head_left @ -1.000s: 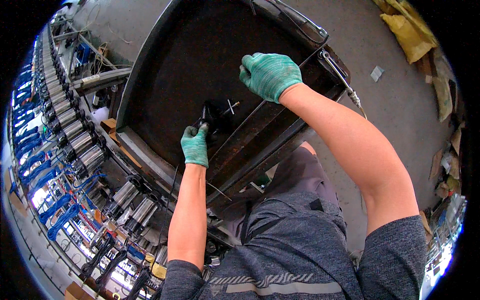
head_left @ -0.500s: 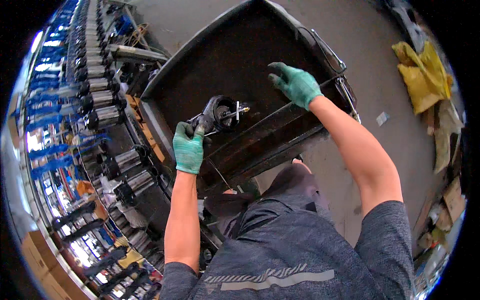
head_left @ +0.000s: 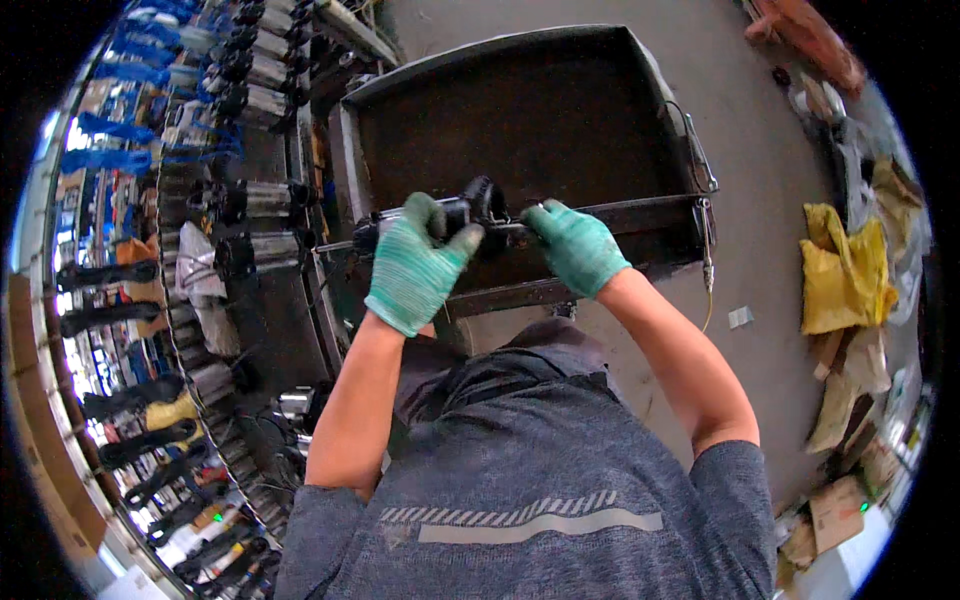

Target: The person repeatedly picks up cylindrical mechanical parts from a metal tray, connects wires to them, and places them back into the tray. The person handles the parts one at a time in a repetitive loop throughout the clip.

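Note:
A black and silver cylindrical metal part with a curved black end [head_left: 485, 198] lies across the near side of a dark, open-topped metal bin [head_left: 520, 38]. My left hand [head_left: 418, 262], in a green knit glove, curls its thumb and fingers round the silver body. From the right, my right hand [head_left: 580, 248], gloved the same way, closes its fingertips at the thin end of the part. My fingers hide much of that end, and its exact shape is hard to make out.
To the left, a roller line [head_left: 225, 430] carries several black and silver cylinders [head_left: 262, 252]. Blue straps [head_left: 110, 160] hang beyond it. A yellow sack [head_left: 845, 270] and cardboard [head_left: 838, 512] lie along the right. Wire hooks [head_left: 697, 155] hang on the bin's right side.
My right hand has come down from open above the bin to the part's end. My left hand has shifted along the part, now lying crosswise. The view has turned and the bin looks squarer.

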Available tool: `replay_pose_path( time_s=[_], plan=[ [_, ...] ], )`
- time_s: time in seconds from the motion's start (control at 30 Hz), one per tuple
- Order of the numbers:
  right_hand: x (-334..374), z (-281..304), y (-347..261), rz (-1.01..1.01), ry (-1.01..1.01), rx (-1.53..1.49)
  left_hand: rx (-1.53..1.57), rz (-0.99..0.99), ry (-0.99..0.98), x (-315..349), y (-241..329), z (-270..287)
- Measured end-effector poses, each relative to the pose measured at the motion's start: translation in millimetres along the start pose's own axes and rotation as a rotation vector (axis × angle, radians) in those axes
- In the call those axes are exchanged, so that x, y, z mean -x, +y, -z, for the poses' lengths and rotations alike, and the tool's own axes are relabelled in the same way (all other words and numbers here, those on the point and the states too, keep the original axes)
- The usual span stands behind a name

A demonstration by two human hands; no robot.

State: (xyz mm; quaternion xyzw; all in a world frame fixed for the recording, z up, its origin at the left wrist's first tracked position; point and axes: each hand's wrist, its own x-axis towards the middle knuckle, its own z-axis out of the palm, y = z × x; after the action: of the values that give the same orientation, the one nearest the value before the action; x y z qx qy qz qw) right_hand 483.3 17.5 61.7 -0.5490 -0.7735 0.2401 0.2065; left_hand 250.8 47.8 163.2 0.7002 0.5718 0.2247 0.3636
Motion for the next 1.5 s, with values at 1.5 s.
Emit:
replay_pose_path(
  time_s=[1.5],
  plan=[
    [-14.3,-31.9,-57.5,-0.032,-0.071,0.158,0.653,0.857,-0.069,74.4,-275.9,40.5]
  ],
)
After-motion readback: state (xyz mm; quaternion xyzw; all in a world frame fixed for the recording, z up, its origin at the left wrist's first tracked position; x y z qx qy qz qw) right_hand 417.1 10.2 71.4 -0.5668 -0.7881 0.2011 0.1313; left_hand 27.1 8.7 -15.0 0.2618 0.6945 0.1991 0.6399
